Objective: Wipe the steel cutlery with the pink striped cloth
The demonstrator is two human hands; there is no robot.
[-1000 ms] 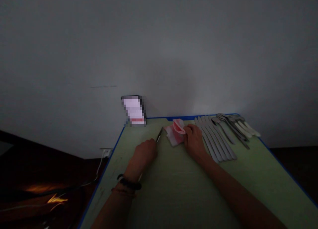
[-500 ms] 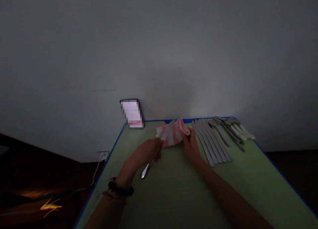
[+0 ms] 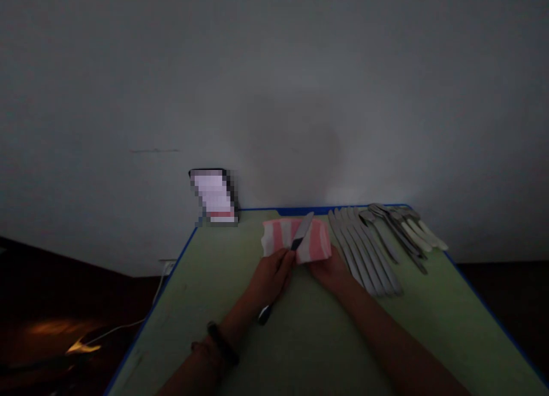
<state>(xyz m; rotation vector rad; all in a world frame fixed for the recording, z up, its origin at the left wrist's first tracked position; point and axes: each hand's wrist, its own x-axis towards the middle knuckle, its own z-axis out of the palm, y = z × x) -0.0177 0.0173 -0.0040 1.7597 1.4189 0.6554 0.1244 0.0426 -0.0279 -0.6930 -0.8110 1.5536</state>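
My left hand (image 3: 271, 277) is closed around a table knife (image 3: 295, 242); its blade lies across a pink and white striped cloth (image 3: 295, 240) and its handle end sticks out below my fist. My right hand (image 3: 330, 270) grips the lower right part of that cloth, holding it spread and lifted above the green table (image 3: 300, 339). A dark bead bracelet sits on my left wrist.
A row of several knives (image 3: 360, 250) lies to the right of the cloth, with spoons and forks (image 3: 398, 227) beyond them near the far right corner. A blurred phone screen (image 3: 213, 195) leans against the wall at the table's far left corner. A cable runs over the dark floor at left.
My right hand lifted the cloth off the table and spread it out. My left hand brought the knife from the left up against the cloth, blade now lying across it.
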